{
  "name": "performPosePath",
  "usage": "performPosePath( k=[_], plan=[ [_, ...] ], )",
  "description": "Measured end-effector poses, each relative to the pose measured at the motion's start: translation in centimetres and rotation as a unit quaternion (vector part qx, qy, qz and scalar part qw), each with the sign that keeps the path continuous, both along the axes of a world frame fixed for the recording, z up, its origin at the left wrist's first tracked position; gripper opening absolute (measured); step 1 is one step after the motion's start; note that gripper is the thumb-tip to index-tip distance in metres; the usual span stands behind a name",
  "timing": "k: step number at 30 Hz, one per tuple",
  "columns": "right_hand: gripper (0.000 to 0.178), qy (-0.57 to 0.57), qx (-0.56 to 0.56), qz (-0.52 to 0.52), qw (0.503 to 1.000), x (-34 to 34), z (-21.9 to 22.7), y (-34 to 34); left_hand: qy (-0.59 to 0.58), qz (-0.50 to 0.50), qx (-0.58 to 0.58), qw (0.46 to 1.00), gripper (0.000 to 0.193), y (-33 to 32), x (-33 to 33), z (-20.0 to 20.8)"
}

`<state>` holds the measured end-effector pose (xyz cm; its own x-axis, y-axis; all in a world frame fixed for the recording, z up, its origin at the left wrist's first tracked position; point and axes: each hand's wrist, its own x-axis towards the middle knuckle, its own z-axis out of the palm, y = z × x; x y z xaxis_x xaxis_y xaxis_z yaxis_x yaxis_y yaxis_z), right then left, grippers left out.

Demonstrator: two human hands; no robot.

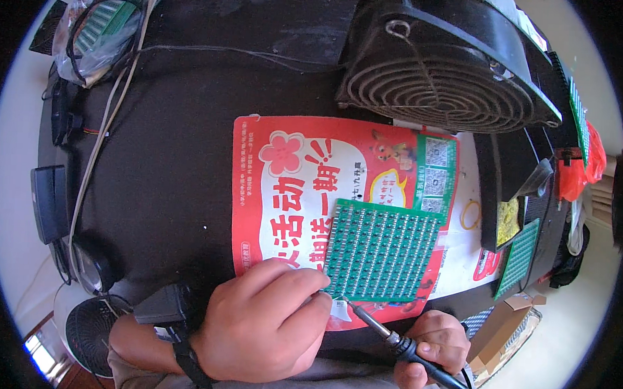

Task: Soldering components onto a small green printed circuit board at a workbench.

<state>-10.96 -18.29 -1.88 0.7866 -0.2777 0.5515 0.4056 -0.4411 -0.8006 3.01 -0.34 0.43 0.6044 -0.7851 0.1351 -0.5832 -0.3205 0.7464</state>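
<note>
Now, the left hand (266, 320) is pinched together at the gridded board's (383, 255) edge; the right hand (438, 341) grips a slim soldering iron (394, 339); dark worktop (168, 182) stretches left.

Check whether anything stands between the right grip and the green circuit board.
Nothing visible blocks it. The right grip holds a soldering iron, its tip at the near edge of the green circuit board. The left grip crowds the near-left corner, close beside the tip, not in between.

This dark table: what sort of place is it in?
Probably an electronics work area: there is a soldering iron at the edge of a green circuit board, and a black fan beyond.
</note>
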Motion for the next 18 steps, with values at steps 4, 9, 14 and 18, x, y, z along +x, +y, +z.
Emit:
performPosePath(
  k=[4, 9, 14, 18],
  plan=[
    [0.026, 0.015, -0.004, 0.019, 1.0, 0.2, 0.2, -0.1, 0.0, 0.001, 0.005, 1.0, 0.02, 0.0, -0.1, 0.1],
    [0.027, -0.007, -0.009, -0.004, 1.0, 0.1, 0.0, 0.1, -0.002, -0.003, 0.009, 1.0, 0.019, 0.1, 0.0, 0.1],
    [0.029, -0.055, 0.057, -0.053, 0.995, -0.5, -1.0, 0.5, 0.001, 0.023, -0.001, 1.0, 0.017, 0.0, -0.3, 0.2],
    [0.03, -0.059, 0.085, -0.068, 0.992, -0.6, -1.4, 0.7, -0.001, 0.021, -0.006, 1.0, 0.015, 0.1, -0.2, -0.1]
  ],
)
